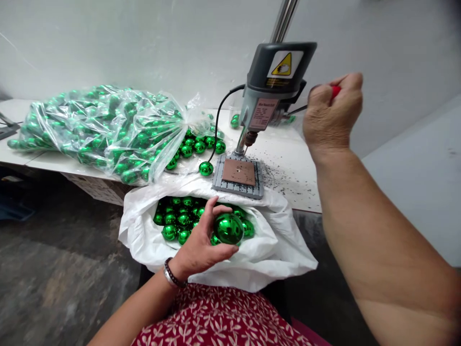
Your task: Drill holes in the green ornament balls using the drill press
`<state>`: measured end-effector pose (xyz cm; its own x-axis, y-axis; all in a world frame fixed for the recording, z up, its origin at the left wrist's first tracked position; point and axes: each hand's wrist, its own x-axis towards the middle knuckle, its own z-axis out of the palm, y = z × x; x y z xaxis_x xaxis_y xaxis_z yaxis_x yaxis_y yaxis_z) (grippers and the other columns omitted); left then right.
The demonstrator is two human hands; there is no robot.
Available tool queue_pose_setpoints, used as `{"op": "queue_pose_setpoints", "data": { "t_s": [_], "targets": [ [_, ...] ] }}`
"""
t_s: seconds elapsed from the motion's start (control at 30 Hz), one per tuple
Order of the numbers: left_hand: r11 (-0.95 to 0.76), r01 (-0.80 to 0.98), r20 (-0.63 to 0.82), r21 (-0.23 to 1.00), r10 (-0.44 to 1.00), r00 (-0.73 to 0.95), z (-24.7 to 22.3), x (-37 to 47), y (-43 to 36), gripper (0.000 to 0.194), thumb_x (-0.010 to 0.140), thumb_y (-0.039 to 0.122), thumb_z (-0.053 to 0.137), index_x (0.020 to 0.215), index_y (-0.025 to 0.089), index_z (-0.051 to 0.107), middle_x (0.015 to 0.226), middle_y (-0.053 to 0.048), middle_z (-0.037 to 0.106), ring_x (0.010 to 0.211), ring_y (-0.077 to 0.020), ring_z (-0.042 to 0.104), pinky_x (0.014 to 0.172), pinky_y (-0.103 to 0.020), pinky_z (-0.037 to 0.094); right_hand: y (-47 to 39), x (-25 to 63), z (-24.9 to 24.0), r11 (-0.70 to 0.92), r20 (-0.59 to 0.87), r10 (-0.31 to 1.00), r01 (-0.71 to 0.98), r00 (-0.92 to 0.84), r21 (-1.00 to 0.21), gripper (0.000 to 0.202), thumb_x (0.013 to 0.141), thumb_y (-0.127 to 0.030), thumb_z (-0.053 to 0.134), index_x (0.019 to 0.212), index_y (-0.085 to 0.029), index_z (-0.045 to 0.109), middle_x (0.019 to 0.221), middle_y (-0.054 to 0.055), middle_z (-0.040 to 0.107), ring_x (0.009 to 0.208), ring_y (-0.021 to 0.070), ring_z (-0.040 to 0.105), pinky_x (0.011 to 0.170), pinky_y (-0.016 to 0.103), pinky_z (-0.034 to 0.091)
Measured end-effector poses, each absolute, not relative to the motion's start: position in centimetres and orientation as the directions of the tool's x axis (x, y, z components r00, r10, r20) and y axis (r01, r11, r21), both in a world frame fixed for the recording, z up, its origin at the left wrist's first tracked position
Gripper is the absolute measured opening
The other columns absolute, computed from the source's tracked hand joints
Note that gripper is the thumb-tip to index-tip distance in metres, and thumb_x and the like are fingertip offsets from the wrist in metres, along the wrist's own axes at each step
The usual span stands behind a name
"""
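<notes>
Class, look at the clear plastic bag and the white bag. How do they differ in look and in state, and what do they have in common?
The clear bag is see-through, while the white bag is opaque. The clear bag is gathered at its neck; the white bag's mouth is spread open. The clear bag lies on the table; the white bag drapes down in front of it. Both hold shiny green balls.

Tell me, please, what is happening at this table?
The person's left hand holds a shiny green ball over an open white bag of similar balls. The right hand grips the red handle of a small drill press, whose chuck hangs above a brown block. Dark shavings lie beside the press, and a clear bag of balls rests nearby.
</notes>
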<state>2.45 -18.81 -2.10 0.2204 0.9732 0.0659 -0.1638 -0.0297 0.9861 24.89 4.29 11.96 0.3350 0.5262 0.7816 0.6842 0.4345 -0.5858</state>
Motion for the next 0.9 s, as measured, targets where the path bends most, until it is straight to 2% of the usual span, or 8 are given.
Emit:
{"op": "queue_pose_setpoints", "data": {
  "t_s": [0.13,0.3,0.37,0.47,0.53,0.63,0.77,0.9],
  "targets": [
    [-0.093,-0.119,0.121,0.988,0.959,0.256,-2.1,2.3,-19.3,0.117,0.068,0.025,0.079,0.16,0.03,0.008,0.144,-0.013,0.051,0.124,-0.0257,0.054,0.109,-0.04,0.043,3.0,23.9,12.8,0.394,0.729,0.573,0.653,0.376,-0.647,0.009,0.091,-0.013,0.043,0.084,-0.018,0.04,0.076,-0.003,0.041,0.075,0.0062,0.044,0.088,0.031,0.041],
    [-0.131,-0.066,0.143,0.989,0.957,0.252,-2.5,1.7,-19.4,0.114,0.071,0.022,0.077,0.16,0.03,0.007,0.147,-0.013,0.049,0.126,-0.0258,0.054,0.11,-0.04,0.042,2.3,23.5,13.2,0.371,0.71,0.581,0.647,0.397,-0.666,0.014,0.09,-0.011,0.043,0.081,-0.019,0.038,0.075,-0.003,0.04,0.072,0.0058,0.039,0.086,0.03,0.04],
    [-0.162,0.016,0.152,0.987,0.953,0.263,-2.7,1.2,-19.4,0.11,0.071,0.022,0.076,0.16,0.029,0.011,0.149,-0.013,0.048,0.13,-0.0272,0.051,0.114,-0.043,0.039,2.5,23.7,12.9,0.377,0.723,0.574,0.66,0.384,-0.65,0.011,0.091,-0.013,0.043,0.082,-0.018,0.039,0.076,-0.003,0.042,0.071,0.0056,0.039,0.085,0.03,0.04],
    [-0.216,0.215,0.151,0.953,0.948,0.281,-3.0,0.3,-18.7,0.1,0.07,0.027,0.079,0.156,0.026,0.029,0.154,-0.014,0.044,0.137,-0.0309,0.045,0.119,-0.048,0.034,3.0,24.2,12.4,0.403,0.756,0.55,0.68,0.356,-0.613,0.008,0.093,-0.019,0.045,0.085,-0.018,0.042,0.076,-0.004,0.046,0.07,0.0051,0.039,0.082,0.029,0.041],
    [-0.221,0.356,0.142,0.908,0.961,0.237,-3.1,-0.1,-17.6,0.082,0.073,0.03,0.076,0.149,0.023,0.044,0.153,-0.014,0.046,0.139,-0.0319,0.043,0.12,-0.05,0.032,3.2,24.4,12.2,0.416,0.774,0.533,0.691,0.342,-0.591,0.008,0.093,-0.021,0.047,0.087,-0.017,0.044,0.075,-0.004,0.046,0.069,0.0047,0.04,0.081,0.029,0.042],
    [-0.141,0.529,0.135,0.837,0.99,0.051,-3.3,-0.7,-14.3,0.054,0.083,0.027,0.063,0.136,0.019,0.058,0.139,-0.014,0.06,0.13,-0.0296,0.053,0.116,-0.049,0.038,3.1,24.3,12.2,0.406,0.775,0.532,0.7,0.343,-0.588,0.007,0.093,-0.021,0.048,0.089,-0.015,0.047,0.074,-0.005,0.047,0.068,0.005,0.041,0.081,0.03,0.042],
    [0.002,0.652,0.124,0.758,0.981,-0.147,-3.0,-1.2,-7.8,0.047,0.086,0.024,0.058,0.132,0.012,0.06,0.126,-0.017,0.066,0.097,-0.0242,0.066,0.101,-0.044,0.049,2.8,24.1,12.2,0.397,0.77,0.529,0.698,0.357,-0.596,0.006,0.092,-0.02,0.048,0.089,-0.015,0.048,0.072,-0.004,0.048,0.066,0.0051,0.041,0.078,0.031,0.041],
    [0.065,0.744,0.142,0.665,0.967,-0.21,-2.4,-0.8,-1.8,0.051,0.089,0.035,0.059,0.133,0.009,0.058,0.132,-0.023,0.062,0.12,-0.03,0.06,0.104,-0.04,0.045,2.9,24.4,11.9,0.427,0.806,0.482,0.71,0.345,-0.559,0.017,0.094,-0.032,0.049,0.088,-0.016,0.049,0.074,-0.004,0.049,0.07,0.0063,0.047,0.079,0.033,0.042]
  ]
}}
